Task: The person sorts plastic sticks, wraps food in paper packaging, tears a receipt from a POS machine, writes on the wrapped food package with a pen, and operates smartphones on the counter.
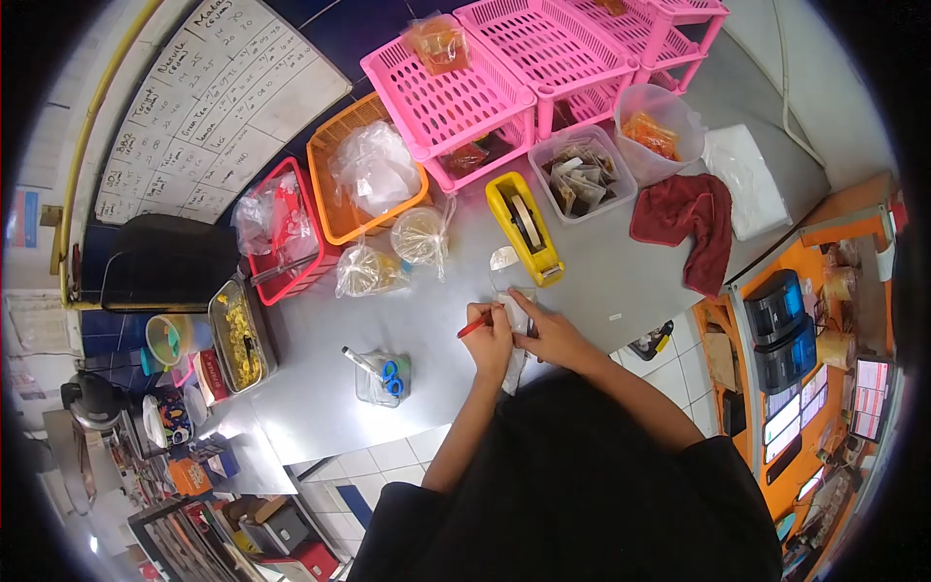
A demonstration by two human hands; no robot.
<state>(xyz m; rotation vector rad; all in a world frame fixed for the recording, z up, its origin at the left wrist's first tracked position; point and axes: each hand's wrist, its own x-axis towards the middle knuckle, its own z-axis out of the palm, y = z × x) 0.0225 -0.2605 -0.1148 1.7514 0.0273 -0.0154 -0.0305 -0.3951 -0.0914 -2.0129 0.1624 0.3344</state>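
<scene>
My left hand [492, 339] is closed round a red pen [473, 325], whose body sticks out to the left. Beside it, my right hand [548, 335] rests on a small white packet [515, 373] near the front edge of the metal table [432, 339], its fingers partly bent over the packet. The two hands nearly touch. A yellow tape dispenser [524, 229] lies just beyond them, with a small whitish piece [503, 258] beside it. To the left stands a clear cup [383, 380] holding blue scissors [391, 378] and a marker.
Pink racks [456, 102], an orange basket [331, 209] and a red basket [311, 267] line the back. Bagged food [420, 236], a tub of sachets [582, 179], a clear bucket [658, 131] and a dark red cloth [684, 221] stand or lie nearer. A metal tray [240, 339] is left.
</scene>
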